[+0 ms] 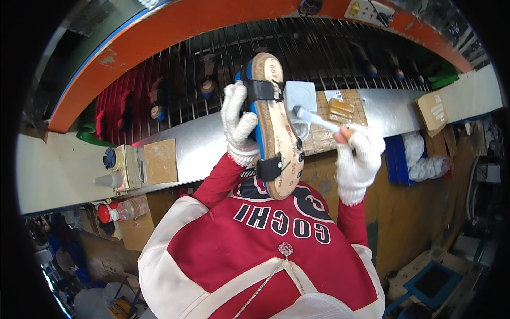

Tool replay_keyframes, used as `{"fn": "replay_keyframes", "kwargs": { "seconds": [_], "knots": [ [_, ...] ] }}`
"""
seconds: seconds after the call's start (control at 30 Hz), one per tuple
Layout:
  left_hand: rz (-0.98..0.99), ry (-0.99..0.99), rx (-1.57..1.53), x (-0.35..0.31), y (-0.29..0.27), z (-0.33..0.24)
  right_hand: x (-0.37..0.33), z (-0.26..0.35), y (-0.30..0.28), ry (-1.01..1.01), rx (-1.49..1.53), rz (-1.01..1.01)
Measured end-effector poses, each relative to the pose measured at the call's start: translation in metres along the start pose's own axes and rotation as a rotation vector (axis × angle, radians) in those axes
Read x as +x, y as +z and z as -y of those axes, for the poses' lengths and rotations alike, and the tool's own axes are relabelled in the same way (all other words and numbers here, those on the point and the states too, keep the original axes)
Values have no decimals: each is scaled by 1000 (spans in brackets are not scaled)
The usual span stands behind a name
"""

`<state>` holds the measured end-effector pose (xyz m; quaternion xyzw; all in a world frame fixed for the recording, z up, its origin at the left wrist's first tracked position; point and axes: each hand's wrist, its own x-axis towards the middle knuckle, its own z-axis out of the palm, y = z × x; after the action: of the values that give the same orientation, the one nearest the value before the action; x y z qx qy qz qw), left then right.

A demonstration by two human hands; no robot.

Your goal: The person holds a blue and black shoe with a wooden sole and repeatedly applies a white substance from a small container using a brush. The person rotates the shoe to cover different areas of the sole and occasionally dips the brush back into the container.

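1. One long metal counter (202, 139) stretches across in front of you.
2. Your sandal (280, 135), cork-edged and black-strapped on a blue form (259, 130), is held up before your chest.
3. Your left hand (238, 125), white-gloved, grips the sandal's left side between thumb and fingers.
4. Your right hand (362, 157), also gloved, pinches a brush at bare fingertips.
5. Beyond the sandal, a white box (302, 94) sits on the counter.
6. That pale-handled brush (319, 119) points its dark tip toward the sandal.

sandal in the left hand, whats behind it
Behind the sandal, the barred rack, metal counter and a pale square container show past its edges. Whatever lies directly behind the sandal and left hand is covered and cannot be seen.
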<state>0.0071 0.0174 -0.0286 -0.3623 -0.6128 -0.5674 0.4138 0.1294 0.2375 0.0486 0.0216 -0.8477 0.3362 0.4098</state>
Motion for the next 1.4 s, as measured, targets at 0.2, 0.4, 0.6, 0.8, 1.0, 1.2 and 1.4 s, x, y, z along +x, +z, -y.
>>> {"fn": "replay_keyframes", "kwargs": {
  "seconds": [0.2, 0.4, 0.6, 0.8, 1.0, 1.2, 1.4],
  "knots": [
    [142, 131, 220, 12, -5, -18, -10, 29, 7, 258, 328, 164],
    [110, 320, 314, 14, -7, -24, 3, 28, 15, 223, 193, 140],
    [148, 305, 298, 15, -11, -28, 31, 25, 16, 39, 46, 92],
    [169, 332, 331, 21, -15, -27, 50, 12, 12, -73, 63, 173],
    [211, 340, 338, 27, -23, -23, 58, 6, 5, -145, 45, 281],
    [210, 335, 326, 33, -22, -20, 67, 1, 0, -196, 10, 379],
    [180, 331, 310, 38, -19, -18, 62, -4, 4, -36, 284, 405]
  ]
}}
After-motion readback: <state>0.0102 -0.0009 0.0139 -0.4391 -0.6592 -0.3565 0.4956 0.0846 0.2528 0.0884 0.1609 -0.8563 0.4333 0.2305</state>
